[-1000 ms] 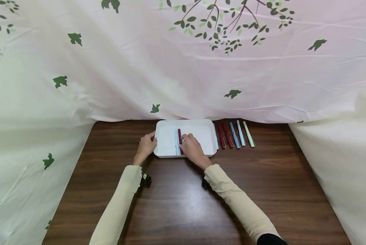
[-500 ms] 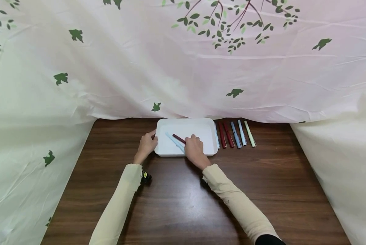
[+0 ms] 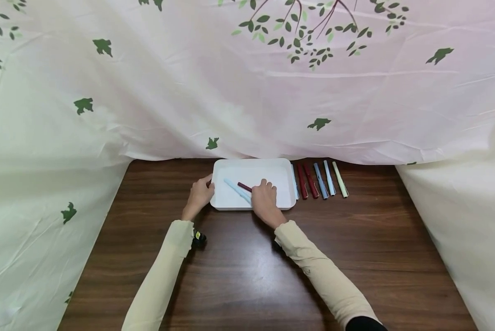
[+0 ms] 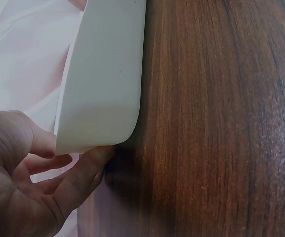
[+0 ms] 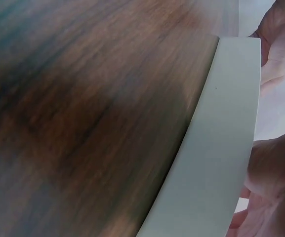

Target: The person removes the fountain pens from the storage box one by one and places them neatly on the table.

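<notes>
In the head view my left hand [image 3: 199,195] holds the left end of a shallow white tray [image 3: 280,168]. In the left wrist view the thumb touches the rim and the fingers press low on the tray's end. My right hand [image 3: 266,202] is over the tray with curled fingers, gripping a dark red pen [image 3: 244,186] whose near end is hidden under the hand. Beside it a light blue pen [image 3: 236,189] lies slanted on the tray floor, its near end close to the hand. The right wrist view shows mostly the tray's side wall [image 5: 206,143]; the fingertips are out of sight.
Right of the tray several pens lie in a row on the wooden table [image 3: 355,257]: a light blue pen [image 3: 295,182] against the tray, two dark red ones [image 3: 312,182], a blue [image 3: 320,181], another light blue [image 3: 330,178] and a pale green [image 3: 340,179]. A patterned cloth [image 3: 251,101] hangs behind.
Both pens in the tray have turned from upright side by side to slanted. The right hand has shifted right, and the dark red pen has slid with it. The left hand stays at the tray.
</notes>
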